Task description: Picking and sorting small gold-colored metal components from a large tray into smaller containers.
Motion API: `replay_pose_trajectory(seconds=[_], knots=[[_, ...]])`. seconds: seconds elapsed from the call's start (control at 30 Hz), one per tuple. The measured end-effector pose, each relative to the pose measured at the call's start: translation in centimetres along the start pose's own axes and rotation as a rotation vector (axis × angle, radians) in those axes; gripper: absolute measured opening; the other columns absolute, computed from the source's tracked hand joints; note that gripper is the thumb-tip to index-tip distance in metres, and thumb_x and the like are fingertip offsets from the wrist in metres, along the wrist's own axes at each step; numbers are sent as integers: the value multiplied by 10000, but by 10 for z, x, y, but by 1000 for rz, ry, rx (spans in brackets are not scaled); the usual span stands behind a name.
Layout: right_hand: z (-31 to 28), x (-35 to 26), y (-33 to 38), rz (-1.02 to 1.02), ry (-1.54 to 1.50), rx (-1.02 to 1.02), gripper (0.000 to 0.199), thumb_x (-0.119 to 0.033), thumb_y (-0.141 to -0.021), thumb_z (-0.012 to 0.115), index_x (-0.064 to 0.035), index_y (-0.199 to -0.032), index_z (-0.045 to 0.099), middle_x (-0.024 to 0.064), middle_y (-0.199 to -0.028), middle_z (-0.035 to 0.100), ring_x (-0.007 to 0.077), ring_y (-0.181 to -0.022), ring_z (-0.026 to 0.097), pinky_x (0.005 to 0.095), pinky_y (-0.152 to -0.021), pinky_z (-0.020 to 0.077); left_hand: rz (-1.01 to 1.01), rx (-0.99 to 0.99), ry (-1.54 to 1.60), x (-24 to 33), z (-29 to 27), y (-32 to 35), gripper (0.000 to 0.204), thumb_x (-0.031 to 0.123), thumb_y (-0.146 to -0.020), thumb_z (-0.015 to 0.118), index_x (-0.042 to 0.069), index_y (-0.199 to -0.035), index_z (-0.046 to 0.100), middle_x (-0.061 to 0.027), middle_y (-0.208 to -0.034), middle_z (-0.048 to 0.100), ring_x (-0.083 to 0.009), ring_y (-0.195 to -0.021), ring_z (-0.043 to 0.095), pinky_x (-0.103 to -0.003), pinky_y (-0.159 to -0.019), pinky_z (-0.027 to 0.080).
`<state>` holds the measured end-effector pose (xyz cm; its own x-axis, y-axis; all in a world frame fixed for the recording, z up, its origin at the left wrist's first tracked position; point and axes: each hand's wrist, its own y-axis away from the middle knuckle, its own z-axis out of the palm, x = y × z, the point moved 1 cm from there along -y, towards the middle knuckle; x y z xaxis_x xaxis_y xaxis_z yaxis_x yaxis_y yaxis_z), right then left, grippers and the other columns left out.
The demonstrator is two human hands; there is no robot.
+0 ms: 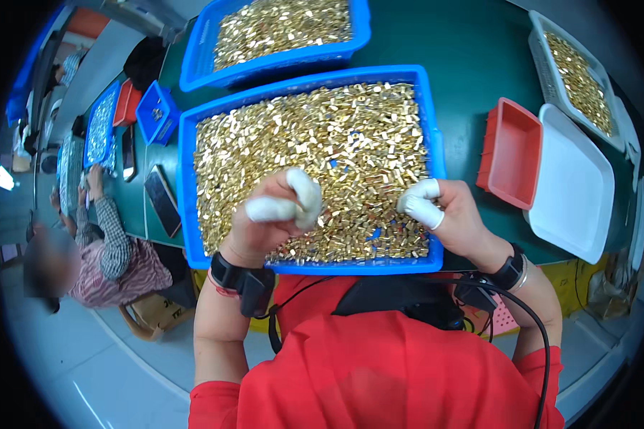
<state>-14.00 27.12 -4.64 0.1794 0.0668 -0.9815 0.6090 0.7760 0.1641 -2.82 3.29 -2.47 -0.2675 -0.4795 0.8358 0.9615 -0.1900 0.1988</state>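
Observation:
In front of me sits a large blue tray [311, 268] filled with small gold-coloured metal pieces [315, 143], with a few blue bits among them. My left hand [275, 207] is over the left-middle part of the tray, its fingers curled together, white covers on the thumb and fingertips. Over the tray's right side, my right hand [447, 214] pinches with thumb and forefinger, which also wear white covers. Whatever either pinch holds is hidden or too small to name. Each wrist carries a dark strapped device.
A second blue tray [279, 61] of gold pieces stands behind. To the right are a red bin [515, 154], a white tray [579, 186] and a white basket [540, 50]. At left lie a phone [162, 200] and a small blue bin [147, 118]; a co-worker [114, 264] sits beyond.

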Motion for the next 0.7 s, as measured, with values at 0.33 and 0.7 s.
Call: replay_pose_trajectory(seconds=[0.33, 0.7], knots=[[-4, -4, -6, 132, 125, -136, 151, -149, -876, 637, -1, -860, 660, 10, -810, 652, 70, -754, 573, 238, -687, 461, 200, 412, 139, 19, -26, 17, 208, 86, -761, 576, 3, -939, 645, -14, -638, 449, -74, -514, 323, -220, -448, 251], [0, 0, -5, 254, 203, -94, 140, -148, -874, 641, -10, -872, 665, -15, -796, 639, 45, -746, 547, 231, -680, 454, 144, 761, -53, 9, -22, 76, 131, 67, -858, 605, 12, -965, 658, 50, -625, 500, -21, -483, 351, -171, -445, 262]])
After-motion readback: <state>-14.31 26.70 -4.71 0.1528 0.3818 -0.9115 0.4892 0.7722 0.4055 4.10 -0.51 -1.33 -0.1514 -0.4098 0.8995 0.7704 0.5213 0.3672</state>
